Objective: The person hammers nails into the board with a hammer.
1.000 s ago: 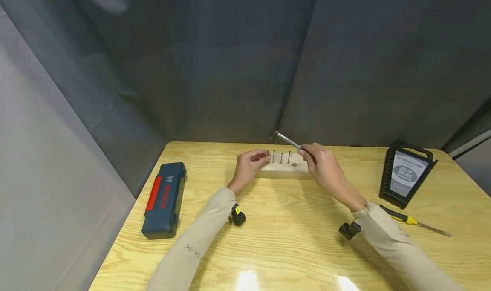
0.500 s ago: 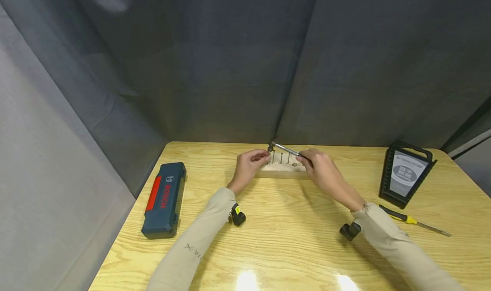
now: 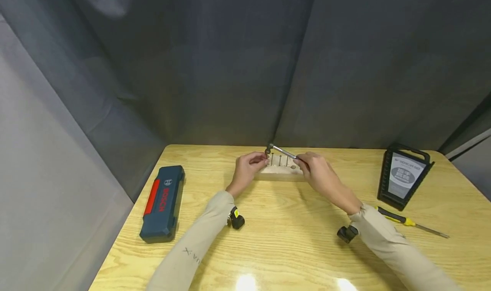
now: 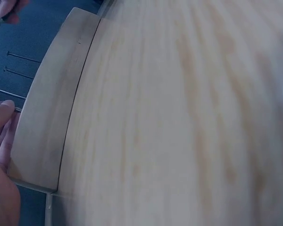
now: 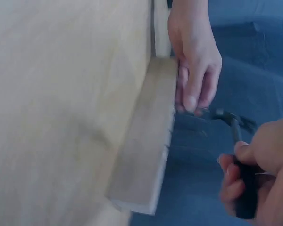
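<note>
Near the back of the table lies a pale wooden block [image 3: 276, 177] with several thin nails [image 3: 280, 160] standing in its top. My left hand [image 3: 245, 171] pinches another nail [image 4: 17, 110] at the block's left end, mostly hidden by the fingers. With curled fingers, my right hand [image 3: 321, 175] grips the dark handle of a claw hammer [image 3: 284, 151]. The hammer's head [image 5: 222, 114] is right at the top of the pinched nail; whether they touch is unclear. In the left wrist view the nails [image 4: 21, 74] stick out from the block's far face.
A blue and red Bosch case [image 3: 163, 203] lies on the left of the table. At the right stand a black case with a handle [image 3: 403, 176] and, nearer, a yellow-and-black screwdriver [image 3: 406, 221]. A dark curtain [image 3: 230, 69] hangs behind the table.
The hammer, raised above the block a second ago, came down so its head is at the pinched nail, and stays low. My left hand keeps its hold. The head view tilts slightly.
</note>
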